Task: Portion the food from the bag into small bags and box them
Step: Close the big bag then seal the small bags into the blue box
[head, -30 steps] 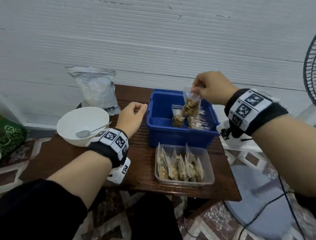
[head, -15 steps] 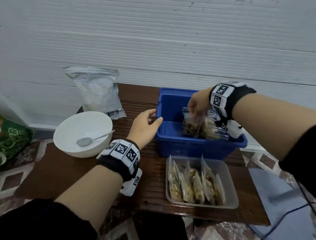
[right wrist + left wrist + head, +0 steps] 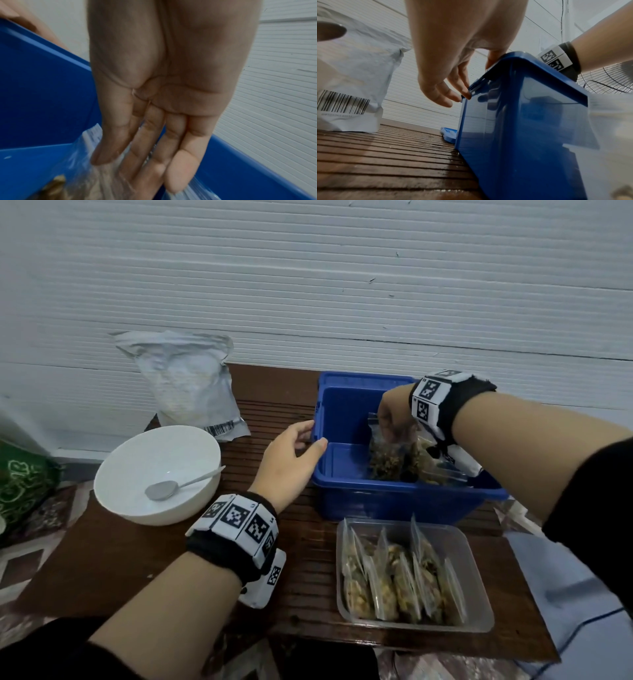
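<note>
Clear small bag (image 3: 388,451) shows brown food inside.

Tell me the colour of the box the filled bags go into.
Blue box; clearest in the head view.

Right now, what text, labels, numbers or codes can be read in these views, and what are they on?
No words can be read.
Large white bag: a barcode; the digits beneath it are too blurred to read.
Wristbands: black-and-white square marker patterns, no letters.
Green bag: pale ornamental shapes, not legible as text.
</note>
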A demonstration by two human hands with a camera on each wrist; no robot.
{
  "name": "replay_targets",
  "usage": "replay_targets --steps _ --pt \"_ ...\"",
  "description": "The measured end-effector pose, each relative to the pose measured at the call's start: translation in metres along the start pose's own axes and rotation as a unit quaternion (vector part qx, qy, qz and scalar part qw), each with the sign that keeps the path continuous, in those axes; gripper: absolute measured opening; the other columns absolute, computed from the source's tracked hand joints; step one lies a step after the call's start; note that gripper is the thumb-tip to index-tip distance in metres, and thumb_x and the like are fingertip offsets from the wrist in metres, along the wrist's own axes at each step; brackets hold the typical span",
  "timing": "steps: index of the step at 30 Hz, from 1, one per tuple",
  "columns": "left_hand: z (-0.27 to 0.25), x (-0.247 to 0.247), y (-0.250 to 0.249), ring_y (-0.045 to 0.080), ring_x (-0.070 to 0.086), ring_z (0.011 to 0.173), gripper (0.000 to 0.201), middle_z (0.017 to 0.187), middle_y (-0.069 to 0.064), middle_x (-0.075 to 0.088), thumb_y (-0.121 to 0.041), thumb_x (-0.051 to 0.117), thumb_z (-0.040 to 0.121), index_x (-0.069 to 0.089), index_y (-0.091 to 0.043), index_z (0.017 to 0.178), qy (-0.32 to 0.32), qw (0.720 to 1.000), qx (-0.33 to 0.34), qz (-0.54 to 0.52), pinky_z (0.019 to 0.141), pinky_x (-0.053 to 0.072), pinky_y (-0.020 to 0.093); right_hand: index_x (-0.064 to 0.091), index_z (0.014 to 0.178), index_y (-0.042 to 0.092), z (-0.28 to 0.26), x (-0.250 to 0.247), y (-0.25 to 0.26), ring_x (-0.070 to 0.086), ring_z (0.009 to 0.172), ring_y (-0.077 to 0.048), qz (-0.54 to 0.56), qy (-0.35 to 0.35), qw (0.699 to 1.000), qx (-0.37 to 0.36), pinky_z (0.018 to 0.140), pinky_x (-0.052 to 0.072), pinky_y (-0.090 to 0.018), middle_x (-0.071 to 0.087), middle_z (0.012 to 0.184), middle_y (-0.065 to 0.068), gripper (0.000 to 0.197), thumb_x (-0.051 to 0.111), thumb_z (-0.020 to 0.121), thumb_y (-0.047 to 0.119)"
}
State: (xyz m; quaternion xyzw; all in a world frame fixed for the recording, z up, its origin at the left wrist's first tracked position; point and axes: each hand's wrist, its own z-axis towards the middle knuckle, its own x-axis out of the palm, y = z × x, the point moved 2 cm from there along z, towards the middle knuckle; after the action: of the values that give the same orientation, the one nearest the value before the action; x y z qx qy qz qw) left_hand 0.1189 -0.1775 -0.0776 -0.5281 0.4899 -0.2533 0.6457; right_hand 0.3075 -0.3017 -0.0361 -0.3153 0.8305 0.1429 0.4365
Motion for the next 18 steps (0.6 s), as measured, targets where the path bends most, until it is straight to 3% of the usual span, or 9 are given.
replay_targets --steps 2,5,9,11,15,18 --pt "-0.001 0.001 -0.001 0.007 0.052 0.115 0.045 0.130 -0.003 0.056 -0.030 0.057 0.095 0.048 -0.021 0.138 -0.001 1.000 0.000 -0.002 0.097 0.043 0.024 0.072 0.075 0.014 -0.005 -0.003 0.000 0.070 0.067 -0.021 0.004 -0.004 1.000 -0.002 0.071 0.059 -0.035 0.074 0.085 -0.011 0.010 0.069 0.080 0.005" --pt "-0.004 0.003 -0.003 0.003 0.050 0.110 0.045 0.129 -0.005 0.055 -0.030 0.054 0.096 0.046 -0.021 0.140 -0.004 1.000 0.000 0.005 0.082 0.039 0.008 0.072 0.082 0.012 -0.020 -0.011 0.002 0.070 0.070 -0.021 0.012 -0.046 0.999 0.000 0.075 0.059 -0.038 0.074 0.080 -0.007 0.003 0.069 0.082 0.013" --pt "-0.012 0.004 -0.006 0.003 0.051 0.109 0.044 0.129 -0.004 0.056 -0.028 0.054 0.097 0.046 -0.019 0.140 -0.011 1.000 -0.002 0.015 0.076 0.038 0.004 0.070 0.086 0.013 -0.051 -0.021 0.007 0.057 0.056 -0.009 0.055 -0.126 0.991 -0.008 0.051 0.046 -0.022 0.063 0.064 0.004 0.004 0.066 0.086 0.012" --pt "-0.019 0.004 -0.010 0.004 0.050 0.110 0.045 0.130 -0.003 0.056 -0.024 0.055 0.096 0.046 -0.018 0.140 -0.010 0.999 0.000 0.033 0.084 0.040 0.011 0.067 0.085 0.015 -0.070 -0.020 0.010 0.057 0.056 -0.007 0.103 -0.158 0.982 -0.015 0.048 0.042 -0.019 0.062 0.065 0.004 0.004 0.065 0.088 0.014" --pt "-0.033 0.005 -0.015 0.012 0.051 0.118 0.047 0.133 0.001 0.054 -0.022 0.056 0.095 0.044 -0.016 0.141 -0.011 0.997 0.004 0.075 0.100 0.042 0.027 0.064 0.087 0.014 -0.116 -0.006 0.019 0.060 0.058 -0.006 0.172 -0.212 0.961 -0.048 0.059 0.048 -0.020 0.064 0.067 0.004 0.008 0.064 0.090 0.022" --pt "-0.045 0.006 -0.016 0.018 0.050 0.122 0.049 0.134 0.003 0.053 -0.030 0.055 0.095 0.045 -0.017 0.141 -0.003 0.994 -0.002 0.108 0.106 0.041 0.036 0.067 0.087 0.009 -0.153 0.019 0.023 0.059 0.065 -0.013 0.168 -0.241 0.955 -0.039 0.054 0.043 -0.021 0.067 0.077 -0.003 0.015 0.061 0.091 0.022"
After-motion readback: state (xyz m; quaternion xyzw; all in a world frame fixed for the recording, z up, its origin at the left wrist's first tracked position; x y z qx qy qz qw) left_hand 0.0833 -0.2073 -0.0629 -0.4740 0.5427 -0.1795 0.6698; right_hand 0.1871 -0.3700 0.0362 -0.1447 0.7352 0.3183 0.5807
